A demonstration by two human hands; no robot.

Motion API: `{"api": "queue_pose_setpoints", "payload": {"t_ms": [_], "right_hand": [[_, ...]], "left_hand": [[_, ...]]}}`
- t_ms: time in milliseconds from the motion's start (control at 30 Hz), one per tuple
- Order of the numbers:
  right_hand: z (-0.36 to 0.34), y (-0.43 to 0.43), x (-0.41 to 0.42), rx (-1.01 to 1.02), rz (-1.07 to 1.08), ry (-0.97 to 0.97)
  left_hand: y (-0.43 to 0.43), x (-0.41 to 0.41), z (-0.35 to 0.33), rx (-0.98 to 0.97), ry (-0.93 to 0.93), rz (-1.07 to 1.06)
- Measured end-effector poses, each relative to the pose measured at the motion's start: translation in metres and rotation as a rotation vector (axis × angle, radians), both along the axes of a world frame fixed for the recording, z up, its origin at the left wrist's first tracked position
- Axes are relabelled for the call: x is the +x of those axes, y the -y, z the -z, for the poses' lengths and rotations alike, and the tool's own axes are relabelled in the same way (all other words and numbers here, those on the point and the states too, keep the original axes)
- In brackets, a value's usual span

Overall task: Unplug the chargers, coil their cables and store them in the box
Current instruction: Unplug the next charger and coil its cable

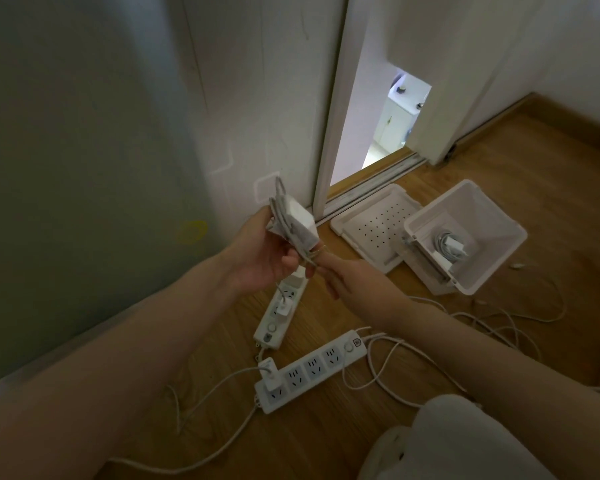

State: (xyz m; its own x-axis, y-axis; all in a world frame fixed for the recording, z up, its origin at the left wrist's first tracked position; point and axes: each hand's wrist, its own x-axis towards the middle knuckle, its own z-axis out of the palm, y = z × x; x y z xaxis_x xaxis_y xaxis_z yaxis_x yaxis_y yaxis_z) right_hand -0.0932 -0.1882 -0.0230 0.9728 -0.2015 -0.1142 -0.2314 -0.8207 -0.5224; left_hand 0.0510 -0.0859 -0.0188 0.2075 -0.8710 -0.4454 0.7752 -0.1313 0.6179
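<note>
Charger [300, 223], in the head view, sits above the floor in the grip of the left hand [257, 261], its thin limp cable [279, 202] looped round it, while the right hand [350, 282] pinches the loose tail. It looks light, hard and smooth. The brick's flat sides offer the surest hold, since the loops may spring off. The open box [492, 216] stands near on the right, with bare floor between.

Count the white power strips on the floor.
2. One long white plastic power strip lies end-on near the wall; the other lies crosswise, nearer the camera. None looks hidden.
</note>
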Motion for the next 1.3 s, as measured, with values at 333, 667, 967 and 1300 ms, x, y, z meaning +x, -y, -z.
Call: {"api": "queue_pose_setpoints", "payload": {"t_ms": [333, 667, 967, 1300], "right_hand": [[0.003, 0.015, -0.006, -0.132, -0.060, -0.218], [-0.005, 0.031, -0.003, -0.228, 0.164, -0.168], [-0.020, -0.017, 0.011, -0.131, 0.057, -0.044], [-0.009, -0.022, 0.009, -0.056, 0.015, -0.069]], "left_hand": [[-0.015, 0.008, -0.022, 0.136, 0.793, 0.716], [-0.019, 0.021, 0.005, 0.711, 1.459, 0.668], [-0.001, 0.021, 0.016, 0.608, 0.820, 0.007], [0.000, 0.011, 0.006, 0.170, 0.091, -0.174]]}}
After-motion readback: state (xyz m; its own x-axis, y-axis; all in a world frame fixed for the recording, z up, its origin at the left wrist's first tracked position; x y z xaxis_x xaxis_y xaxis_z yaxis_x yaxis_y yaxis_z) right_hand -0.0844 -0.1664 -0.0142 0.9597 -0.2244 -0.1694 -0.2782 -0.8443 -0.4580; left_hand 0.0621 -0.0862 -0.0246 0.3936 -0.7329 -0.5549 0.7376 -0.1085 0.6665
